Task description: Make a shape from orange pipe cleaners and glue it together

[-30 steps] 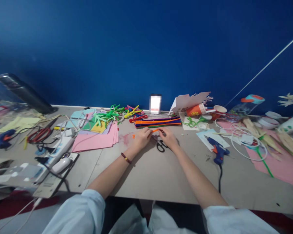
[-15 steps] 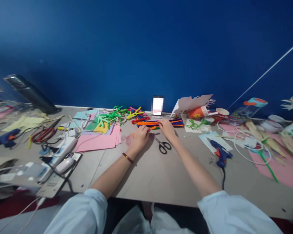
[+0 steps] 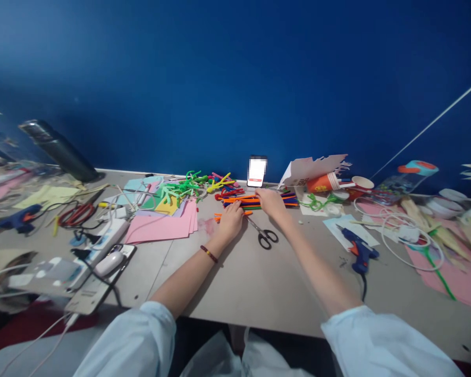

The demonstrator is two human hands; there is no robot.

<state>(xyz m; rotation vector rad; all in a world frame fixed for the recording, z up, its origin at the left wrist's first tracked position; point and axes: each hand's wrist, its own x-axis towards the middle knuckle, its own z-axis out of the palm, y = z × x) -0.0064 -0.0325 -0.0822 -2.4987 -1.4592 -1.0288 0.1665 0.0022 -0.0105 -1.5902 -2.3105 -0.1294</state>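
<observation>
Before the upright phone (image 3: 256,172), the pipe-cleaner bundle (image 3: 242,199) is overlapped by the right hand (image 3: 272,203), orange pieces (image 3: 219,216) by the left hand (image 3: 232,222); whether anything is gripped by either's fingers cannot be told. The bundle could be scattered by a careless tug.

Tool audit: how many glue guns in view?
2: one blue glue gun at far left, a second glue gun at right, partly over pale-blue paper. Others may be hidden.

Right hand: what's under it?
The bundle of coloured stems shows on both sides of the right hand, apparently running beneath it. The stretch the hand covers can't be seen.
</observation>
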